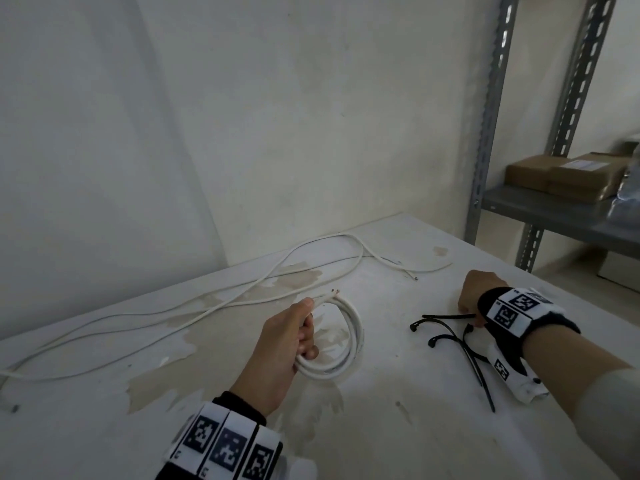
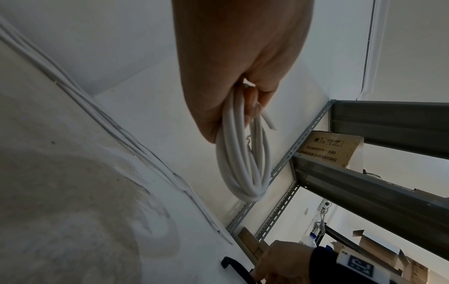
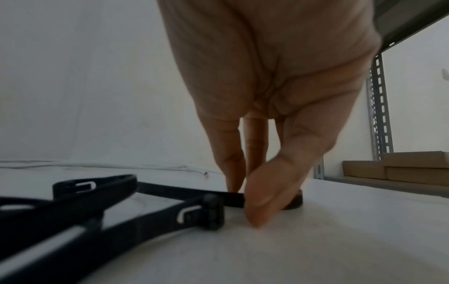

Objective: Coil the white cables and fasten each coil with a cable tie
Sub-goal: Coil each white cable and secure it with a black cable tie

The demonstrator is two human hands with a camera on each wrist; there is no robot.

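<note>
My left hand (image 1: 306, 337) grips a small coil of white cable (image 1: 351, 336) just above the white table (image 1: 381, 431); the coil's cut end pokes out past the thumb. In the left wrist view the coil (image 2: 243, 165) hangs from my curled fingers (image 2: 252, 103). Loose white cables (image 1: 207, 303) trail along the table's back edge. Black cable ties (image 1: 450, 336) lie crossed on the right. My right hand (image 1: 465, 315) pinches the tail of one tie (image 3: 184, 192) between thumb (image 3: 264, 194) and fingertips, against the tabletop.
A grey slotted metal shelf rack (image 1: 486, 133) stands at the table's far right corner, with cardboard boxes (image 1: 561, 178) on its shelf. A pale wall closes off the back and left. The tabletop has worn, stained patches (image 1: 156, 386).
</note>
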